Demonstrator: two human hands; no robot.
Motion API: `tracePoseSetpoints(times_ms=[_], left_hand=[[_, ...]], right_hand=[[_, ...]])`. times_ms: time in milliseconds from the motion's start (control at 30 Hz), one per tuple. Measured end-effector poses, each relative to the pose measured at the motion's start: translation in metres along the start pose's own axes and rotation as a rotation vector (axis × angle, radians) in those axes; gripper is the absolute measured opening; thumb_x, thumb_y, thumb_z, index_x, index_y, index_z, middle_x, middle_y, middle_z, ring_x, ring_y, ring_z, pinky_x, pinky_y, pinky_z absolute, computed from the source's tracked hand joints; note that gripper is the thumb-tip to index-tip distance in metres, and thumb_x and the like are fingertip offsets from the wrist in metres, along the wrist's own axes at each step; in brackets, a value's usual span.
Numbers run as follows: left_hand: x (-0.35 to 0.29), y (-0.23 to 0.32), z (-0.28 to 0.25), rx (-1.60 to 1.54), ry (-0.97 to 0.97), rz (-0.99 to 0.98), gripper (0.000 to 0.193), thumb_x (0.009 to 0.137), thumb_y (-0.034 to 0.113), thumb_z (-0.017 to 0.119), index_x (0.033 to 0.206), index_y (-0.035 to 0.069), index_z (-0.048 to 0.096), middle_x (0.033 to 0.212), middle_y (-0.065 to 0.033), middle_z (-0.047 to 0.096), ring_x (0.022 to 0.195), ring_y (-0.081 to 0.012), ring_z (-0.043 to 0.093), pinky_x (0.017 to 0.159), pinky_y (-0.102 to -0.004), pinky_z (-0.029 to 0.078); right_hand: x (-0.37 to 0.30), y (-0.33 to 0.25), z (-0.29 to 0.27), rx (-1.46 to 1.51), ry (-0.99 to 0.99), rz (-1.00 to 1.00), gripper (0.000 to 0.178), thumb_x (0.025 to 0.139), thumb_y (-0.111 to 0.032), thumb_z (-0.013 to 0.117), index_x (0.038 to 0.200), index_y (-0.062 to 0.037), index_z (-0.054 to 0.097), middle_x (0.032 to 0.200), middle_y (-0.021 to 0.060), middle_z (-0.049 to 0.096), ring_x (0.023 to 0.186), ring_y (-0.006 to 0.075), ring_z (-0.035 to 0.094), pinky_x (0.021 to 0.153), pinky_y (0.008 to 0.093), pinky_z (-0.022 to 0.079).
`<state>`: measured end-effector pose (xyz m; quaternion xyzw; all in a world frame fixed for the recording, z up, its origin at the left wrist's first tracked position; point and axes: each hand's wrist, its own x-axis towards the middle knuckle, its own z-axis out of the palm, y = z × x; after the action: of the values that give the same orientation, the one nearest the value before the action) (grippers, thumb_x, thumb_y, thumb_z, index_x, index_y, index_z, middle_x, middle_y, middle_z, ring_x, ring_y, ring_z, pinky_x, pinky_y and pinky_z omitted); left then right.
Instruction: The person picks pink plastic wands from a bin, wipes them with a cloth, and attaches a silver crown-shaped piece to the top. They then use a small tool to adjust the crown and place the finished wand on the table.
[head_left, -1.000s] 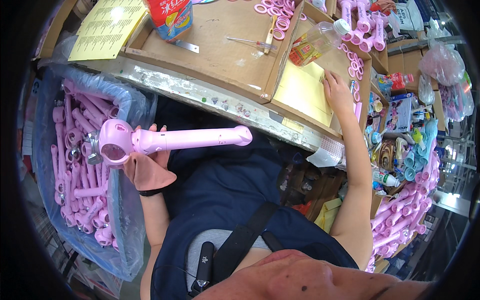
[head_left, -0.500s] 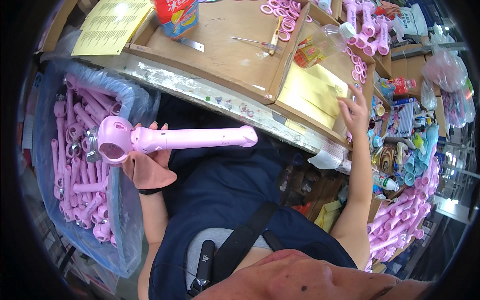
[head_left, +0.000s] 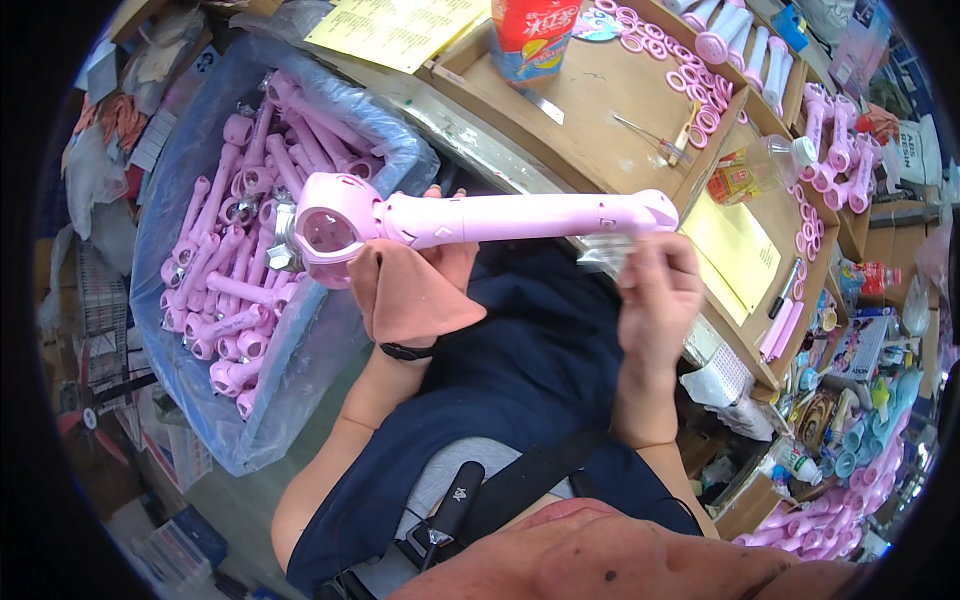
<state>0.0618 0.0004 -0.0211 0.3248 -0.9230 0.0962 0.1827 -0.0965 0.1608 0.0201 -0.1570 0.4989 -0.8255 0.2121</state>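
Observation:
A pink plastic handle with a round, hollow head (head_left: 530,218) lies across my left hand (head_left: 460,262), whose fingers are closed around it near the head. A shiny metal fitting (head_left: 283,240) sticks out on the left of that head. Between my left hand and wrist hangs a salmon-coloured cloth (head_left: 415,300). My right hand (head_left: 660,300) is closed just below the far right end of the handle. From its fingertips a small clear film piece (head_left: 606,250) juts left, blurred; its exact kind is unclear.
Left of me, a blue plastic-lined bin (head_left: 240,420) holds many similar pink handles. On the bench are a cardboard tray (head_left: 590,130) with pink rings (head_left: 690,85), a screwdriver (head_left: 645,132), yellow paper sheets (head_left: 735,260) and a plastic bottle (head_left: 765,165). More pink parts (head_left: 850,500) are piled at right.
My right hand has come from the yellow sheets in the tray to the handle's right end, now with a clear film piece in its fingers. The whole view has shifted; my left hand keeps the handle.

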Motion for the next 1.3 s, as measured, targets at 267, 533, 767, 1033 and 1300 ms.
tracePoseSetpoints(times_ms=[267, 533, 767, 1033, 1300], left_hand=[[-0.005, 0.001, 0.003, -0.623, -0.047, -0.244, 0.045, 0.091, 0.029, 0.064, 0.13, 0.007, 0.053, 0.122, -0.0089, 0.059, 0.11, -0.0239, 0.057, 0.096, -0.0358, 0.043], [0.003, 0.006, -0.005, -0.599, 0.14, -0.274, 0.035, 0.08, 0.027, 0.078, 0.105, 0.005, 0.069, 0.094, -0.0095, 0.068, 0.081, -0.0246, 0.064, 0.073, -0.0349, 0.048], [0.009, 0.01, -0.013, -0.644, 0.168, -0.326, 0.037, 0.078, 0.029, 0.079, 0.105, 0.006, 0.069, 0.093, -0.009, 0.069, 0.081, -0.025, 0.065, 0.073, -0.0354, 0.049], [0.005, 0.01, -0.003, -0.88, 0.163, -0.432, 0.038, 0.078, 0.027, 0.08, 0.105, 0.004, 0.068, 0.093, -0.0091, 0.069, 0.082, -0.023, 0.066, 0.072, -0.0339, 0.05], [0.007, 0.012, -0.01, -1.181, 0.102, -0.544, 0.036, 0.081, 0.021, 0.078, 0.108, 0.0, 0.067, 0.093, -0.0085, 0.069, 0.078, -0.0188, 0.067, 0.073, -0.0311, 0.051]], right_hand=[[0.004, 0.026, 0.025, -0.201, -0.015, -0.02, 0.008, 0.091, -0.005, 0.069, 0.092, -0.0018, 0.062, 0.08, -0.0005, 0.064, 0.068, 0.0018, 0.054, 0.062, 0.0154, 0.042], [0.004, 0.029, 0.025, -0.278, -0.02, -0.025, 0.008, 0.091, -0.005, 0.07, 0.091, -0.0016, 0.062, 0.08, -0.0023, 0.062, 0.067, 0.0007, 0.052, 0.06, 0.0152, 0.04], [0.005, 0.03, 0.025, -0.279, -0.017, -0.038, 0.008, 0.091, -0.004, 0.07, 0.091, -0.0013, 0.062, 0.079, -0.0025, 0.062, 0.066, 0.0005, 0.051, 0.06, 0.015, 0.04], [0.007, 0.035, 0.024, -0.295, 0.001, -0.061, 0.009, 0.09, -0.004, 0.07, 0.09, -0.0006, 0.062, 0.079, -0.0019, 0.063, 0.064, 0.0004, 0.051, 0.058, 0.0151, 0.04], [0.005, 0.046, 0.028, -0.524, 0.023, -0.216, 0.015, 0.086, -0.006, 0.075, 0.088, -0.0018, 0.061, 0.073, -0.0022, 0.059, 0.057, 0.001, 0.047, 0.052, 0.0161, 0.037]])
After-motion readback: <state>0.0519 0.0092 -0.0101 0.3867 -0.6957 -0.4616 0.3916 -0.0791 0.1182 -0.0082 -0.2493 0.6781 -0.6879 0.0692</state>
